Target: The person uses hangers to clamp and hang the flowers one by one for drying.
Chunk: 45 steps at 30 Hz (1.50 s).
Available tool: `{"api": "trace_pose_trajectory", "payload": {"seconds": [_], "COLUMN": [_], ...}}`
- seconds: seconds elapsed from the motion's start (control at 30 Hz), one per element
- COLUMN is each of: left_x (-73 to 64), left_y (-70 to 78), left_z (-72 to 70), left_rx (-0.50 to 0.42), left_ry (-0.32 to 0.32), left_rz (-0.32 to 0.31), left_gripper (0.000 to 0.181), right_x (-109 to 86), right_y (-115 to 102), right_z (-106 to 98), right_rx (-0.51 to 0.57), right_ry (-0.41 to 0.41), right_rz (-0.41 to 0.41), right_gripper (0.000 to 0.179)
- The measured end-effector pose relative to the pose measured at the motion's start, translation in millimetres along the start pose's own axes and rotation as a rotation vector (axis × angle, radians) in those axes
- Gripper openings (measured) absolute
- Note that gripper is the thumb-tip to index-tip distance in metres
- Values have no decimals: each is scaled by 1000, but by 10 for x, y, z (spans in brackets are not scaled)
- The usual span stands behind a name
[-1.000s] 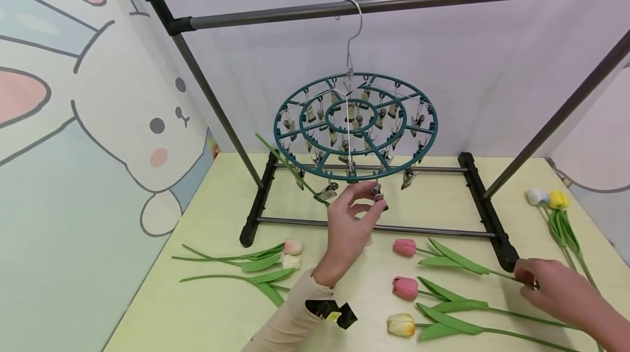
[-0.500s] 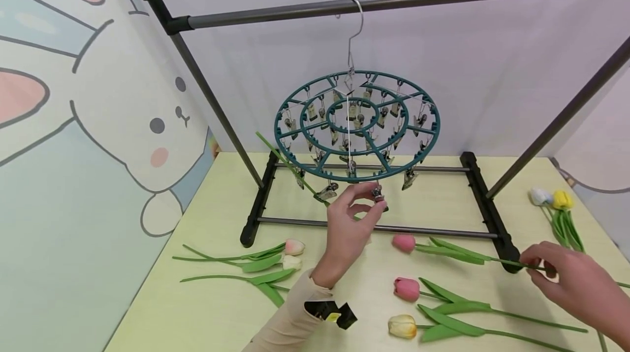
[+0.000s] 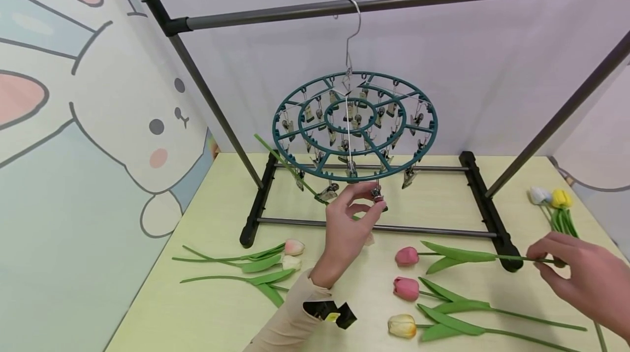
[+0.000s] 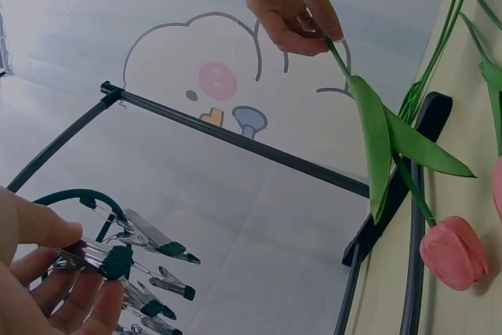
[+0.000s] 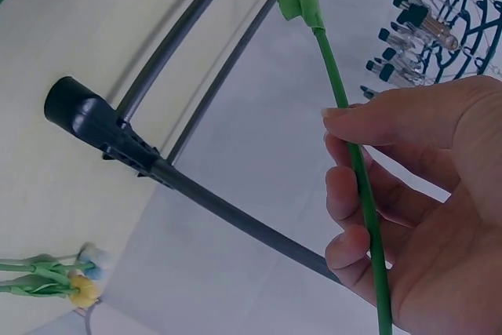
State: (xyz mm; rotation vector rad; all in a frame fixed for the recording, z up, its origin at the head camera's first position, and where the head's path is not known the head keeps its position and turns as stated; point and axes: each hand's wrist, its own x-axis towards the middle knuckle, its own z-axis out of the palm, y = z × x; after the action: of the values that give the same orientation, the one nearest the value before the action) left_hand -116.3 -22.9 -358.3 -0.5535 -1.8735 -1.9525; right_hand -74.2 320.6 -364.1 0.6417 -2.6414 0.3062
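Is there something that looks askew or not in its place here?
One green stem slants near the round hanger, apparently held by a clip tilted sideways, while most other clips hang downward.

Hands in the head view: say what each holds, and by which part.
Left hand: a clip, by the end opposite its green tip. Right hand: a pink tulip, by its stem.

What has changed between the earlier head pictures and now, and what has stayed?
The right hand has moved up and to the right in the head view, levelling the stem of the upper pink tulip it holds. The left hand still pinches a clip; the lower pink tulip lies unmoved.
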Motion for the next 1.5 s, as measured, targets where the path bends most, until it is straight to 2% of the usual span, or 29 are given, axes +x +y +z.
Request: {"api": "trace_pose_trajectory", "payload": {"seconds": [0.1, 0.17, 0.2, 0.23, 0.27, 0.37, 0.4, 0.43, 0.47, 0.63, 0.73, 1.07, 1.37, 1.5], "left_x": [-3, -4, -5, -6, -7, -8, -8, -9, -8, -5, -2, 1, 2, 4], "left_y": [2, 3, 4, 7, 8, 25, 40, 61, 93, 262, 301, 310, 299, 299], "left_z": [3, 10, 14, 17, 20, 29, 31, 33, 35, 33, 28, 18, 17, 14], "left_rx": [-3, -9, -14, -16, -18, -14, -12, -8, -6, -5, -1, 6, 5, 7], "left_ry": [1, 2, 2, 3, 5, 12, 14, 16, 18, 15, 14, 9, 8, 10], "left_rz": [-1, -1, -2, -3, -3, -8, -10, -12, -13, -30, -46, -14, -10, -16], "left_gripper": [31, 31, 31, 31, 31, 32, 32, 32, 32, 31, 30, 30, 31, 31], "right_x": [33, 57, 69, 85, 101, 155, 172, 190, 207, 280, 322, 474, 553, 599], "right_y": [-29, -36, -47, -49, -54, -79, -91, -98, -111, -190, -246, -413, -531, -588], "right_z": [-39, -65, -81, -96, -110, -157, -173, -189, -206, -285, -324, -439, -486, -513], "right_rx": [2, 10, 6, 12, 13, 22, 24, 29, 26, -5, -18, 31, 16, 3], "right_ry": [24, 45, 48, 62, 75, 115, 130, 148, 156, 168, 174, 226, 237, 215], "right_rz": [-29, -55, -62, -75, -89, -128, -139, -155, -163, -188, -210, -322, -375, -399], "right_gripper": [43, 25, 24, 15, 16, 50, 49, 60, 61, 60, 60, 56, 58, 58]}}
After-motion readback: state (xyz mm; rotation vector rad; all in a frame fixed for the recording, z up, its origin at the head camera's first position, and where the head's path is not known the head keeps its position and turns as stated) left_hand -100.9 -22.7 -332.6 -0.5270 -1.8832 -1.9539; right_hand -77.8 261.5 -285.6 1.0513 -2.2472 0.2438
